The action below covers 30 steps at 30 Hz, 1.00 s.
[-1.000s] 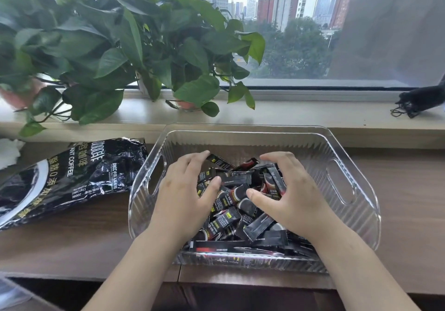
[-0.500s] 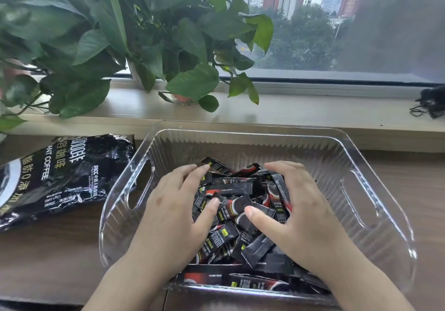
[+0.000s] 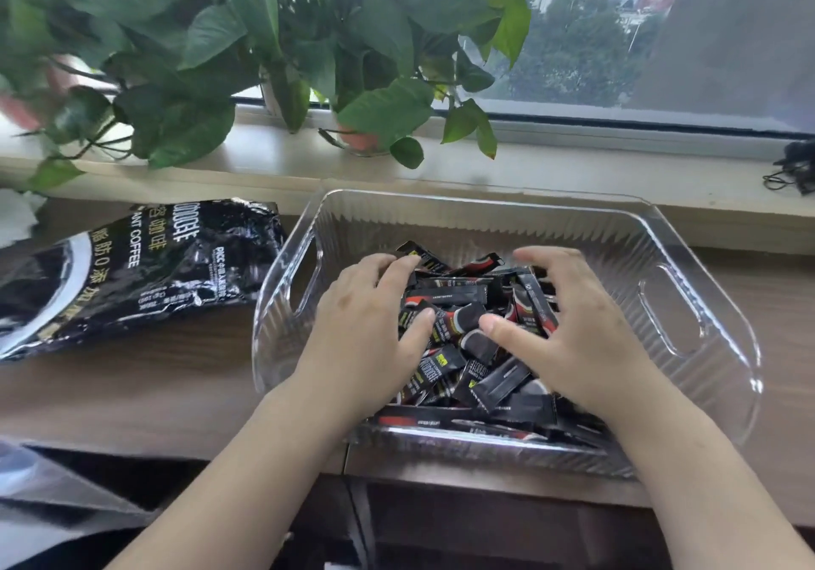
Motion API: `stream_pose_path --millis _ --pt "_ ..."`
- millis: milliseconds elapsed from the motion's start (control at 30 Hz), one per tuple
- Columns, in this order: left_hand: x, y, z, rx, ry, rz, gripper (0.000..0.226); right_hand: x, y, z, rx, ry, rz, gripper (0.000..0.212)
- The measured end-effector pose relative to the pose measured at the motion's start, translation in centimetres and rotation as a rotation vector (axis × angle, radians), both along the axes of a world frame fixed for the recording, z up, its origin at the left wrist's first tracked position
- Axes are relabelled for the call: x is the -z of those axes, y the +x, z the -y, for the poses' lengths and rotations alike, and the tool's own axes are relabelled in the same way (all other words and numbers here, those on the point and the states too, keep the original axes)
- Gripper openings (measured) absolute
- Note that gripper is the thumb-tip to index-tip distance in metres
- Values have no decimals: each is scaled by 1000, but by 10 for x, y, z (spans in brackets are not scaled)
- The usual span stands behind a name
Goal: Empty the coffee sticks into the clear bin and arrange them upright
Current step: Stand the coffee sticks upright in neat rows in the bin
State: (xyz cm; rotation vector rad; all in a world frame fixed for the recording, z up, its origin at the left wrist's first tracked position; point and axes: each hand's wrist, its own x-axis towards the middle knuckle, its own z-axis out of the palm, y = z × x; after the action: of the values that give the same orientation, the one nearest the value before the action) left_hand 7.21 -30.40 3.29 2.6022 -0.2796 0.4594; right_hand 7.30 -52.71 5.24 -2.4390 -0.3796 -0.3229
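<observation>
The sticks (image 3: 467, 322) are slim black sachets with red and yellow print. They lie in a loose heap, crossing at all angles, none upright. The heap fills the middle and near side of the bin (image 3: 705, 304), a clear ribbed tub with a handle slot at each end. Both hands are inside the bin. The left hand (image 3: 366, 327) and right hand (image 3: 586, 340) cup the heap from either side, with fingers curved over the sticks and thumbs pressing in toward each other. A black bag (image 3: 132, 274) printed "COFFEE" lies flat just left of the bin. Both rest on a brown wooden desk (image 3: 132, 393). Behind is a pale sill (image 3: 573, 172) with leafy plants (image 3: 264, 40) under a window (image 3: 617, 40) showing trees and towers.
</observation>
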Motion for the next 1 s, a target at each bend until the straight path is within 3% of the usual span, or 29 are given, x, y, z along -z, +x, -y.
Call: stream_pose_path --millis 1000 --pt "-7 -7 -2 34 33 -45 64 5 -1 0 -44 -54 -90 88"
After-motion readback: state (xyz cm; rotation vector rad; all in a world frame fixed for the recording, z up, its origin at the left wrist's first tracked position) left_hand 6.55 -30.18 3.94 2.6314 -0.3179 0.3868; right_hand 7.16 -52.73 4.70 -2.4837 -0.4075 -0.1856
